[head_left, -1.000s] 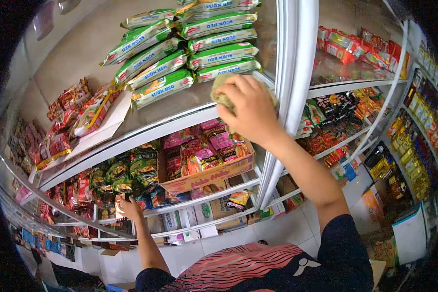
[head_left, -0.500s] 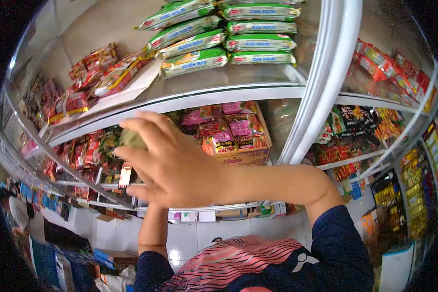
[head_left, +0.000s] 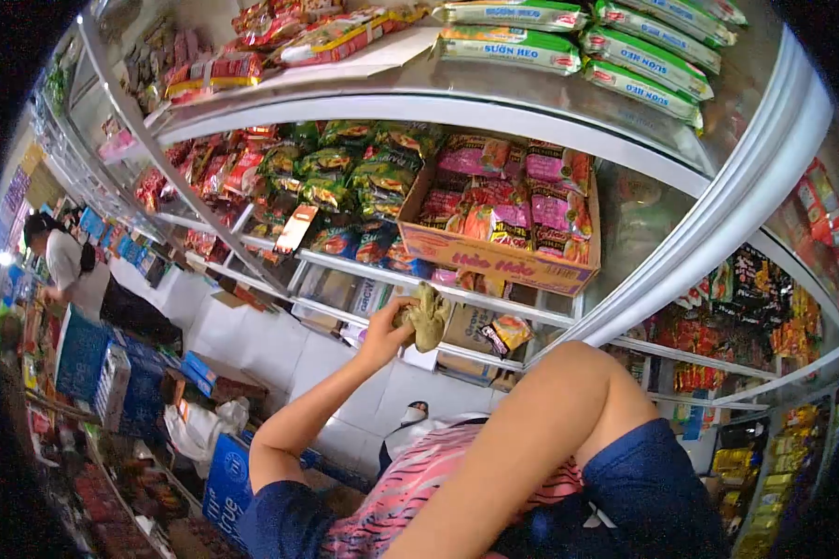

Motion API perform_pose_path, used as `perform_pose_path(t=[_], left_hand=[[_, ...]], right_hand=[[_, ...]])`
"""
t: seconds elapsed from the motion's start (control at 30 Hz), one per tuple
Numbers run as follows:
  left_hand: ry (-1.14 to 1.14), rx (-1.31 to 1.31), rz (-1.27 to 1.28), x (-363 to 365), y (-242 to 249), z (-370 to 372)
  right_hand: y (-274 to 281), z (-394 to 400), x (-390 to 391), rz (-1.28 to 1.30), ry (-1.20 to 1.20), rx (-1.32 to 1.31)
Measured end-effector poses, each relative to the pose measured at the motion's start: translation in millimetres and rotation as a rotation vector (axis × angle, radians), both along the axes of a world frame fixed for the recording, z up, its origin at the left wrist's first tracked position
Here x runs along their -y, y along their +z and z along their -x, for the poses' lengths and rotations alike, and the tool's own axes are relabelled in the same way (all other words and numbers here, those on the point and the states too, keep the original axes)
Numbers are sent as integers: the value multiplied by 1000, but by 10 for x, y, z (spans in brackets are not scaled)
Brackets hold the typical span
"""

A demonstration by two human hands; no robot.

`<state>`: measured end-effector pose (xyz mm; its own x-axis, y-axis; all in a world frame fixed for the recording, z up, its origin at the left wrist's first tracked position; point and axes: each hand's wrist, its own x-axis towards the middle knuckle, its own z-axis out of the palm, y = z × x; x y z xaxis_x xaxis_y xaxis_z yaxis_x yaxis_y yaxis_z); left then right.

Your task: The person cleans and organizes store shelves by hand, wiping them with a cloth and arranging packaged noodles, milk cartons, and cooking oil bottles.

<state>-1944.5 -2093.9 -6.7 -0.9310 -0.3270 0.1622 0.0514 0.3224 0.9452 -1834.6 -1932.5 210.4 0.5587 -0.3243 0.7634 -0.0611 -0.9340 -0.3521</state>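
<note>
My left hand (head_left: 387,331) is closed around a crumpled olive-brown cloth (head_left: 427,319), held in front of the lower shelf edge. Just above it stands an open carton (head_left: 494,264) of pink and red instant noodle packets (head_left: 503,200). My right forearm (head_left: 513,456) crosses my body toward the bottom edge, and the right hand is out of view.
Green-and-white noodle packs (head_left: 508,48) are stacked on the glass upper shelf. A white frame post (head_left: 718,224) curves down on the right. Blue cartons (head_left: 228,480) stand on the floor at lower left. Another person (head_left: 65,261) is at far left.
My right hand has dropped from before the shelf out of view. My left hand, hidden earlier, now shows with the cloth. The view has shifted, bringing the noodle carton and floor into sight.
</note>
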Motion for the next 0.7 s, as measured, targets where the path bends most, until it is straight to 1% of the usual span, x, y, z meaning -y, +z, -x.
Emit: perform_pose_path(t=[0.03,0.07,0.1,0.13,0.17,0.2,0.23,0.27,0.3,0.33,0.4,0.43,0.47,0.5,0.53,0.57,0.6,0.63,0.67,0.7], left_hand=[[34,14,-134,-17,-137,29],[50,12,-142,-37,-250,52],[50,35,-193,-60,-319,88],[47,61,-246,-115,-360,106],[41,23,-323,-176,-335,163],[67,158,-342,-142,-486,267],[1,-109,-170,-134,-476,331],[-15,-80,-371,-180,-383,414],[-14,-54,-572,-225,-288,501],[-37,-39,-579,-244,-308,562],[-208,46,-639,-326,-401,675],[-269,72,-572,-331,-340,702],[-266,95,-515,-219,-467,739],[-248,58,-361,-16,-664,774],[-128,-34,-188,158,-656,775],[27,24,215,426,-588,730],[206,67,486,759,-618,717],[468,219,736,958,-503,681],[515,-130,950,1422,-697,714],[552,168,928,1639,-525,713]], right_hand=[[-34,89,-6,-16,-31,-89],[-66,197,6,2,-78,-172],[-158,339,51,42,-177,-212],[-286,568,124,82,-328,-201],[-140,938,265,-591,-345,-401],[-995,1316,338,-213,-817,16],[-1198,1702,272,-543,-1246,-151],[-1586,1922,166,-290,-1497,-322],[-1856,2131,94,-331,-1527,-307],[-2053,2228,10,-387,-1567,-275],[-2220,2274,-163,-678,-1584,-49],[-2368,2347,-225,-513,-1634,-21],[-2485,2444,-313,-526,-1674,-10],[-2568,2516,-416,-496,-1791,25],[-2609,2557,-529,-466,-1908,60],[-2613,2575,-647,-482,-1946,73],[-2604,2581,-758,-438,-2022,128],[-2591,2571,-842,-387,-2095,181],[-2579,2544,-896,-393,-2128,196],[-2567,2503,-943,-344,-2207,214]])
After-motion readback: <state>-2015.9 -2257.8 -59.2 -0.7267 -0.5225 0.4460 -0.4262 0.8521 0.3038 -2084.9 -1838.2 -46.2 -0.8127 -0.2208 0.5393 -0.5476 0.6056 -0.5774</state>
